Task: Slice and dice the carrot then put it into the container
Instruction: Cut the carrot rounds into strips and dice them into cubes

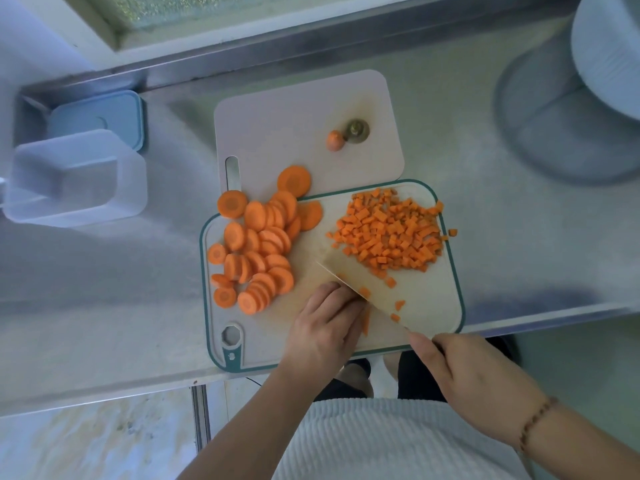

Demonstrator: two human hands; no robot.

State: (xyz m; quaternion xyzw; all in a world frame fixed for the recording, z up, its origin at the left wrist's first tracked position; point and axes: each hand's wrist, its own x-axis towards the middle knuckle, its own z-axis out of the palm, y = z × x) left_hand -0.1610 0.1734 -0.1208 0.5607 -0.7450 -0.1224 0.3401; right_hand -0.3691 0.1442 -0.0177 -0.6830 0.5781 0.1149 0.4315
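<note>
On the teal-rimmed cutting board (434, 306) a pile of round carrot slices (258, 251) lies at the left and a heap of diced carrot (391, 233) at the right. My right hand (474, 382) grips the handle of a broad knife (374, 285), whose blade slants across the board's front. My left hand (325, 327) has its curled fingers holding down carrot strips (365, 322) just beside the blade. A few loose cubes lie on and near the blade. The empty clear container (74, 178) stands at the far left of the steel counter.
A second, pale board (294, 109) lies behind, carrying the carrot's cut ends (346, 133). A blue lid (100, 116) sits behind the container. A stack of pale bowls or basins (588, 98) occupies the back right. The counter's front edge runs just below the board.
</note>
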